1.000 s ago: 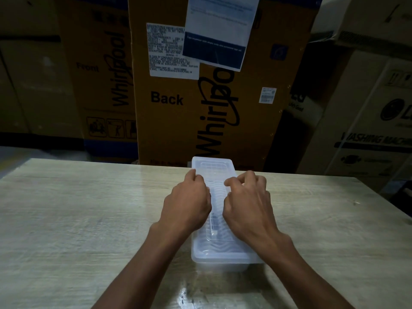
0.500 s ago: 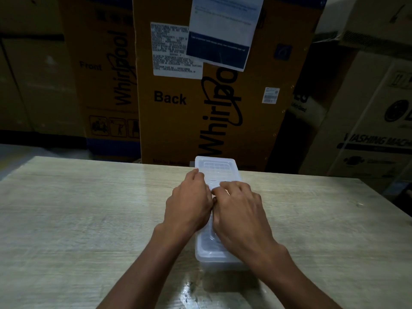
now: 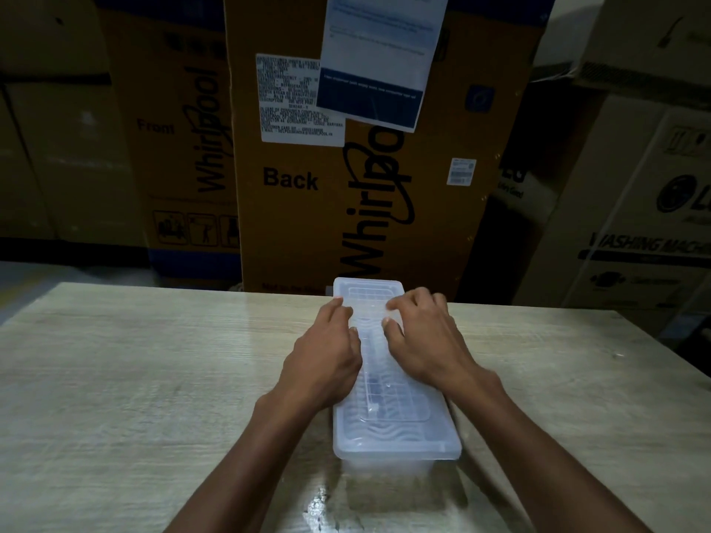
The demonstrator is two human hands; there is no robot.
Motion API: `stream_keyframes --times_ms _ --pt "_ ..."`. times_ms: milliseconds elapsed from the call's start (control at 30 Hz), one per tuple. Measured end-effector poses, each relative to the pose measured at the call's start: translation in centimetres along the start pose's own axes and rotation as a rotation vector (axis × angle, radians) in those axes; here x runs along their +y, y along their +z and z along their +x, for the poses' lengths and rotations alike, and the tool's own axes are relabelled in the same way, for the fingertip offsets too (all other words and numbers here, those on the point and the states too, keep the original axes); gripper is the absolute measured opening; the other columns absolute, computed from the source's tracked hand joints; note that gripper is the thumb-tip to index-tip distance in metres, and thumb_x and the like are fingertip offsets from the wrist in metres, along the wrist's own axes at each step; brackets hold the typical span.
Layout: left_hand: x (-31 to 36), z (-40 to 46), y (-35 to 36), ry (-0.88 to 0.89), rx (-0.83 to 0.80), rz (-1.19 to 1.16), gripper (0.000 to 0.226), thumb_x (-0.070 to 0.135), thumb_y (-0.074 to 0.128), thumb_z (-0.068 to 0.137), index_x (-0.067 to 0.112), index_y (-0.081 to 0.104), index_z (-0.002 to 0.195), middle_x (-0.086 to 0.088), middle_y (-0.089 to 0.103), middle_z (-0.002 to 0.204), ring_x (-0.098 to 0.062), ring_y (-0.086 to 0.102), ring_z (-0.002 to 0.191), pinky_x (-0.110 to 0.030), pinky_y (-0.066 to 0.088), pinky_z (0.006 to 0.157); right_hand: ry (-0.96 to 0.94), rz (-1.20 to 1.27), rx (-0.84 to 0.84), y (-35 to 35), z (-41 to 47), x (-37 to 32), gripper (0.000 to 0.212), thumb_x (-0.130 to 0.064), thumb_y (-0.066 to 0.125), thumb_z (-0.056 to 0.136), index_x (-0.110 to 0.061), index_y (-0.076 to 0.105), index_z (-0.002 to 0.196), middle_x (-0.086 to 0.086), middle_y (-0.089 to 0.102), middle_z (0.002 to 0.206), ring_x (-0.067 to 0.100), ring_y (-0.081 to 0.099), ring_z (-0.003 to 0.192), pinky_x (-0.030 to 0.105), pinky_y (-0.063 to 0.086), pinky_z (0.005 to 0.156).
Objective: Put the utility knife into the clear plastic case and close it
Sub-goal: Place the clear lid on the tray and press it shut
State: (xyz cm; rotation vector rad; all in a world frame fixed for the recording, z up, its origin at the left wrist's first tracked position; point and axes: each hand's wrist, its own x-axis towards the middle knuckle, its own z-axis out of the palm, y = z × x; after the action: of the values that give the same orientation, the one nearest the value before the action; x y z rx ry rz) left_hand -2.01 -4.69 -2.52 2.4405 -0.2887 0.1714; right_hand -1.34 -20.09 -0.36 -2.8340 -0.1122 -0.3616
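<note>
A long clear plastic case (image 3: 392, 436) lies lengthwise on the wooden table (image 3: 134, 378), its lid down on top. A dark shape, likely the utility knife (image 3: 375, 384), shows dimly through the lid near the middle. My left hand (image 3: 327, 359) rests on the lid's left side with curled fingers. My right hand (image 3: 423, 336) presses on the lid's right side, fingers spread toward the far end. Neither hand grips anything; both lie flat on the lid.
Large cardboard appliance boxes (image 3: 346, 167) stand right behind the table's far edge, one with a white label and a blue-and-white sheet. More boxes (image 3: 635, 225) are stacked at the right. The light is dim.
My right hand has moved from the lid's middle, next to the left hand, out to the right and farther along the lid. The left hand has barely shifted.
</note>
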Motion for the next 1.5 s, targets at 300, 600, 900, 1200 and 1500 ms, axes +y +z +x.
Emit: stream_keyframes --times_ms 300,600,900,1200,1500 --pt "-0.2 0.2 0.2 0.001 -0.002 0.008 0.050 0.033 0.030 0.104 0.015 0.032 0.151 0.004 0.015 0.167 -0.022 0.043 0.141 -0.043 0.040 0.110 0.059 0.010 -0.178 0.5 2.2 0.5 0.070 -0.057 0.031 0.100 -0.017 0.018 0.157 -0.004 -0.005 0.170 0.029 0.022 0.151 0.052 0.033 0.113" --pt "-0.1 0.2 0.3 -0.010 0.003 0.022 0.050 0.034 0.030 0.104 0.018 0.032 0.151 0.005 0.015 0.167 -0.023 0.043 0.141 -0.044 0.039 0.110 0.065 -0.082 -0.186 0.5 2.9 0.3 0.076 -0.066 0.026 0.097 -0.018 0.020 0.156 0.003 0.013 0.169 0.031 0.032 0.149 0.053 0.035 0.111" --pt "-0.5 4.0 -1.0 0.003 -0.172 0.132 0.064 0.044 0.028 0.098 0.017 0.014 0.154 0.003 -0.002 0.170 -0.033 0.043 0.139 -0.053 0.039 0.109 0.073 -0.034 -0.131 0.8 2.7 0.2 0.071 -0.061 0.031 0.098 -0.017 0.025 0.153 0.005 0.025 0.166 0.032 0.044 0.140 0.050 0.040 0.106" --pt "-1.2 5.0 -0.9 0.011 -0.186 0.129 0.066 0.053 0.032 0.094 0.020 0.019 0.150 0.002 0.002 0.169 -0.031 0.046 0.137 -0.054 0.042 0.106 0.065 -0.018 -0.104 0.8 2.6 0.1 0.069 -0.061 0.034 0.097 -0.017 0.029 0.150 0.005 0.035 0.160 0.029 0.050 0.133 0.048 0.043 0.101" --pt "-1.3 5.1 -0.7 0.023 -0.127 0.189 0.063 0.054 0.031 0.095 0.025 0.023 0.150 0.004 0.010 0.168 -0.032 0.047 0.135 -0.052 0.043 0.100 0.080 0.030 -0.102 1.2 2.4 0.0 0.068 -0.058 0.035 0.099 -0.018 0.025 0.153 0.004 0.026 0.165 0.029 0.042 0.140 0.046 0.039 0.108"
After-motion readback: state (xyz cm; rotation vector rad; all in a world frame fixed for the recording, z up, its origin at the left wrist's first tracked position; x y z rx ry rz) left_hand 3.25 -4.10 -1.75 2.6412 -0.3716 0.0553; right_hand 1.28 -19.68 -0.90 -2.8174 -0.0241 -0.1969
